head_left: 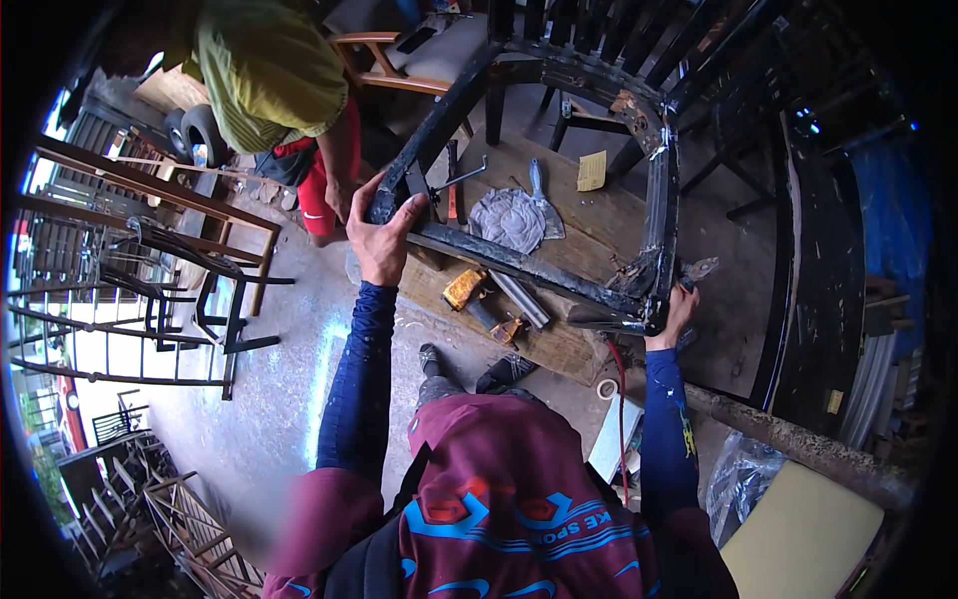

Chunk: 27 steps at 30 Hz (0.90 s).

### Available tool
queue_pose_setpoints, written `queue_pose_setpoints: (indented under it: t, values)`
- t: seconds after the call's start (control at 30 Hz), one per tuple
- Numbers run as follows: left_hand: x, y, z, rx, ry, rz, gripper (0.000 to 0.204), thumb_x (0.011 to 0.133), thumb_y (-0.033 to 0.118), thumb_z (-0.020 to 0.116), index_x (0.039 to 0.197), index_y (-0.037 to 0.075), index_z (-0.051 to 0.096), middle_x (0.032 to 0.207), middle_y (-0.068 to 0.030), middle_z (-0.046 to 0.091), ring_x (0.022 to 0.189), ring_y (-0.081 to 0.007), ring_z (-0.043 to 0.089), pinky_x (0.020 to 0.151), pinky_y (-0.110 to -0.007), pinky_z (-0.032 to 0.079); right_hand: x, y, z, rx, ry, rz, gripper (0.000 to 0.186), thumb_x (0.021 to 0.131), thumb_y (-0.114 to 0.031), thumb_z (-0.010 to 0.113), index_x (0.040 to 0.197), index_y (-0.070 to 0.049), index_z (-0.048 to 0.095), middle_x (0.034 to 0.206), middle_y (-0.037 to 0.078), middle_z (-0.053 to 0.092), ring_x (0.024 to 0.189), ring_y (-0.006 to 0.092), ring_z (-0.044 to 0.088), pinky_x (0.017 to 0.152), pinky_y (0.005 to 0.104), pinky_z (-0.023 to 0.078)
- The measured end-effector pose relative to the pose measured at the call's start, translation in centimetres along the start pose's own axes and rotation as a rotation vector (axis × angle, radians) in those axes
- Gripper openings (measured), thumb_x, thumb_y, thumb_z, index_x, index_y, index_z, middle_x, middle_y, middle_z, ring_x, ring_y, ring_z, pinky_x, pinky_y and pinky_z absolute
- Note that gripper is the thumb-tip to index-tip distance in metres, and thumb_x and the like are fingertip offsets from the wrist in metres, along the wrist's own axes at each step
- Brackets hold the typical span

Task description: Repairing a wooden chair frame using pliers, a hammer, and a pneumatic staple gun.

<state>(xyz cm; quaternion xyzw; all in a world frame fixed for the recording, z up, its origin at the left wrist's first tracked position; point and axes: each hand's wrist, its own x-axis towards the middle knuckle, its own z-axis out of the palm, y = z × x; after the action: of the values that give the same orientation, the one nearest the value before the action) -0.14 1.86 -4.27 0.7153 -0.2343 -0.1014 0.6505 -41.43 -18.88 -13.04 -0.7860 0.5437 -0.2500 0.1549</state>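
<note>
1. head view: a black chair frame [519,264] with chipped, worn paint is tilted over a low wooden table [589,230], its slatted back toward the top; whether it touches the table, i cannot tell.
2. head view: the left hand [382,238] is closed around the frame's left front corner, thumb on the near side.
3. head view: the right hand [675,315] grips the right front corner from the outer side, its fingers partly hidden.
4. head view: through the open seat, a crumpled grey rag [505,220] lies on the table, beside a scraper with a blue handle [537,180] and near a yellow paper [592,171].
5. head view: nearer the wearer, a yellow tool [464,289] lies just beside a metal bar [520,299].
6. head view: at upper left, a co-worker in a yellow-green shirt [264,80] bends forward, near the left hand.
</note>
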Motion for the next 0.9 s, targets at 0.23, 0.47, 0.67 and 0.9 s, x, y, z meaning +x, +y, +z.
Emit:
queue_pose_setpoints:
  t: [0.23,0.47,0.67,0.9]
  values:
    - [0.4,-1.2,-1.2,-0.096,-0.142,0.079,0.060,0.099,0.044,0.070,0.135,-0.002,0.059,0.119,-0.0073,0.067,0.101,-0.0119,0.063,0.095,-0.028,0.049,-0.1,-0.8,0.7,0.367,0.084,-0.053,0.035,0.087,-0.024,0.067,0.116,-0.006,0.070,0.119,0.017,0.064,0.118,0.0345,0.056,0.104,0.0454,0.043]
    - [7.4,2.9,-1.2,-0.005,-0.400,-0.569,0.071,0.100,0.071,0.046,0.117,0.005,0.069,0.106,-0.0065,0.072,0.089,-0.0183,0.067,0.089,-0.036,0.053,-0.7,-0.9,-0.2,0.051,0.114,-0.247,0.044,0.082,-0.025,0.072,0.121,-0.007,0.068,0.121,0.020,0.064,0.121,0.0401,0.053,0.108,0.0500,0.039]
    - [8.6,1.3,-0.5,0.201,-0.626,-0.532,0.095,0.091,0.076,0.059,0.142,-0.003,0.059,0.146,-0.0198,0.057,0.135,-0.0250,0.050,0.117,-0.035,0.032,-1.3,0.8,-1.7,-0.165,0.178,-0.336,0.042,0.086,-0.017,0.072,0.125,-0.003,0.067,0.123,0.019,0.065,0.118,0.0363,0.055,0.107,0.0459,0.041]
    - [7.6,1.6,-0.9,0.269,-0.518,-0.476,0.090,0.091,0.073,0.063,0.133,-0.006,0.065,0.122,-0.0160,0.069,0.113,-0.0217,0.062,0.105,-0.032,0.043,-11.2,-11.3,-7.6,0.502,-0.108,-0.408,0.022,0.087,-0.011,0.075,0.104,-0.004,0.063,0.090,0.015,0.067,0.083,0.0360,0.065,0.076,0.0450,0.051]
